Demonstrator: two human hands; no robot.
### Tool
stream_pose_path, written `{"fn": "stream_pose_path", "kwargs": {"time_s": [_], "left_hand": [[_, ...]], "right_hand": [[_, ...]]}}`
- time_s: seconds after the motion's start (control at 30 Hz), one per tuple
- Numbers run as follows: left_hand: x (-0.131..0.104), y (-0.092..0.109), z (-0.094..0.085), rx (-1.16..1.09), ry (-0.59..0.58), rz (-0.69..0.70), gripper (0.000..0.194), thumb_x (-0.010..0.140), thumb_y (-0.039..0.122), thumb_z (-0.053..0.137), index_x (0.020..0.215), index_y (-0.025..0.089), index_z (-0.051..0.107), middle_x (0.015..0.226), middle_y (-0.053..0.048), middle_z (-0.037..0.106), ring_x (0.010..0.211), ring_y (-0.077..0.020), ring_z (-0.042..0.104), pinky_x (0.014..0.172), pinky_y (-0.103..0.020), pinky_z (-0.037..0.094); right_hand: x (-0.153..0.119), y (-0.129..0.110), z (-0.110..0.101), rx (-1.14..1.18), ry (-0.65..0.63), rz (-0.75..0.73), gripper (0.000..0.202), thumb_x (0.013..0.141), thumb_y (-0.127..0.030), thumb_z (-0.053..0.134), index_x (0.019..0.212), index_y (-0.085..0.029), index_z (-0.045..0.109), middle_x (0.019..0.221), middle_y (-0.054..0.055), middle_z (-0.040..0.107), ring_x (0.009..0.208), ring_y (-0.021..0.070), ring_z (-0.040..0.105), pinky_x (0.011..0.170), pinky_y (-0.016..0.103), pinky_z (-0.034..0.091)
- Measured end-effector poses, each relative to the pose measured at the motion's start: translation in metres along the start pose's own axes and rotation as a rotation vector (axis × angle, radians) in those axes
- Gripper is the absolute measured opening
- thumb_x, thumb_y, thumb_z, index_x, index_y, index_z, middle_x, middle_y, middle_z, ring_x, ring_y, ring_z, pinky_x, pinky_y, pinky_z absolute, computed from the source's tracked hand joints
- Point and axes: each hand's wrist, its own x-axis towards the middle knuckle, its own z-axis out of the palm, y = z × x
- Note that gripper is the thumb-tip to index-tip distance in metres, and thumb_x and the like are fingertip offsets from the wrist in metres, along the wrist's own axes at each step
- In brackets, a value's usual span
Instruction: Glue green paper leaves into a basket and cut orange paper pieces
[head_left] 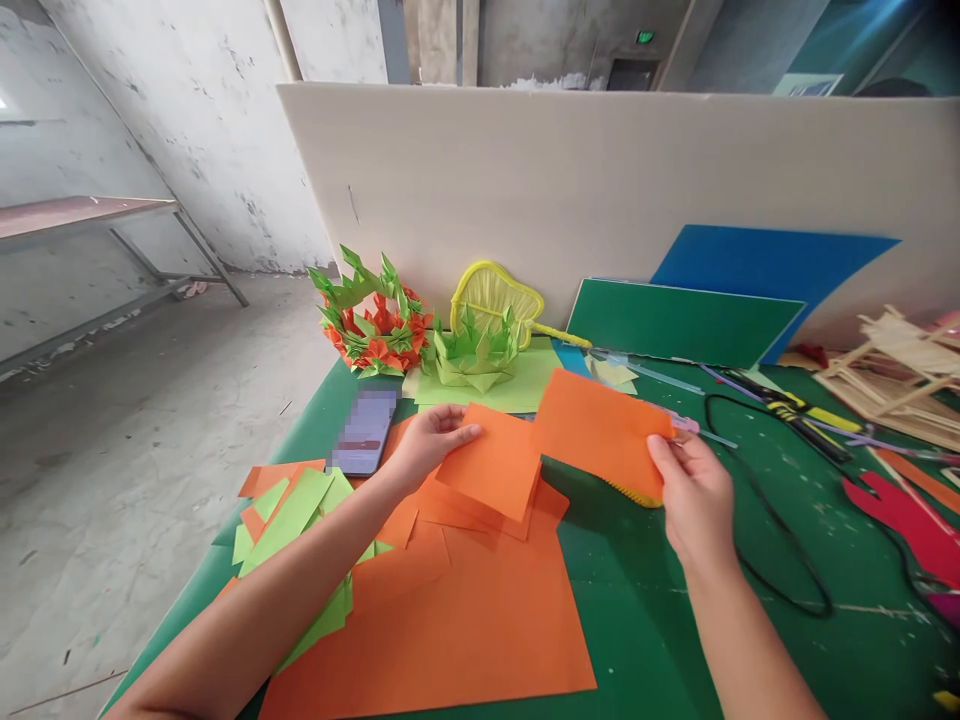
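My left hand (439,440) pinches the upper left edge of a square orange paper piece (496,462), above other orange pieces. My right hand (694,490) grips the right end of an orange paper strip (596,430), whose left end meets or overlaps the square's right corner. Something yellow with a ridged edge (634,492) shows under the strip. A large orange sheet (480,620) lies below both hands. Green paper pieces (292,515), mixed with orange ones, are scattered at the left, partly hidden by my left forearm.
A phone (365,430), a red-green folded paper ring (375,325) and a green paper crown (478,355) stand or lie behind. On the right are a black cable (780,545), a yellow-black tool (799,415), a wooden stick model (900,375) and red pieces (904,525).
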Motion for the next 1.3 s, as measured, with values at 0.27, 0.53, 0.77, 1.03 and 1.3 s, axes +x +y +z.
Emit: {"fn": "stream_pose_path", "kwargs": {"time_s": [0.27, 0.53, 0.77, 1.03, 1.3], "left_hand": [[0.004, -0.005, -0.004, 0.18, 0.021, -0.004, 0.043, 0.065, 0.052, 0.076, 0.088, 0.018, 0.064, 0.089, -0.004, 0.07, 0.076, -0.0173, 0.065, 0.065, -0.026, 0.05], [-0.005, -0.001, -0.008, 0.758, -0.304, 0.037, 0.037, 0.08, 0.053, 0.057, 0.09, 0.02, 0.071, 0.088, -0.003, 0.07, 0.077, -0.0188, 0.063, 0.062, -0.024, 0.045], [-0.029, 0.004, 0.004, 0.898, -0.662, 0.024, 0.04, 0.074, 0.035, 0.069, 0.113, 0.024, 0.067, 0.1, -0.004, 0.068, 0.084, -0.0173, 0.063, 0.069, -0.023, 0.047], [-0.023, -0.003, -0.004, 0.576, -0.616, -0.009, 0.028, 0.08, 0.041, 0.066, 0.102, 0.025, 0.071, 0.092, -0.005, 0.073, 0.081, -0.0198, 0.071, 0.07, -0.027, 0.053], [-0.002, -0.011, -0.003, 0.299, -0.257, -0.012, 0.051, 0.074, 0.045, 0.071, 0.117, 0.02, 0.058, 0.112, -0.011, 0.064, 0.084, -0.0178, 0.066, 0.074, -0.034, 0.055]], "right_hand": [[0.0, 0.002, -0.001, 0.115, -0.04, 0.159, 0.034, 0.074, -0.049, 0.069, 0.094, -0.022, 0.067, 0.097, 0.009, 0.068, 0.089, 0.0255, 0.066, 0.073, 0.036, 0.056], [0.004, 0.013, -0.006, 0.0, -0.017, 0.052, 0.045, 0.08, -0.056, 0.057, 0.108, -0.021, 0.066, 0.102, 0.01, 0.067, 0.09, 0.0251, 0.064, 0.075, 0.038, 0.053], [0.001, 0.014, -0.001, -0.143, -0.061, 0.135, 0.04, 0.075, -0.054, 0.064, 0.097, -0.021, 0.068, 0.089, 0.008, 0.067, 0.078, 0.0239, 0.06, 0.065, 0.037, 0.048], [-0.01, 0.0, 0.01, -0.097, -0.164, 0.174, 0.04, 0.075, -0.055, 0.064, 0.099, -0.023, 0.065, 0.081, 0.007, 0.068, 0.071, 0.022, 0.059, 0.059, 0.033, 0.046], [-0.026, -0.005, 0.028, -0.083, -0.225, 0.125, 0.036, 0.08, -0.055, 0.059, 0.095, -0.022, 0.06, 0.059, -0.003, 0.052, 0.05, 0.0128, 0.042, 0.046, 0.026, 0.033]]}}
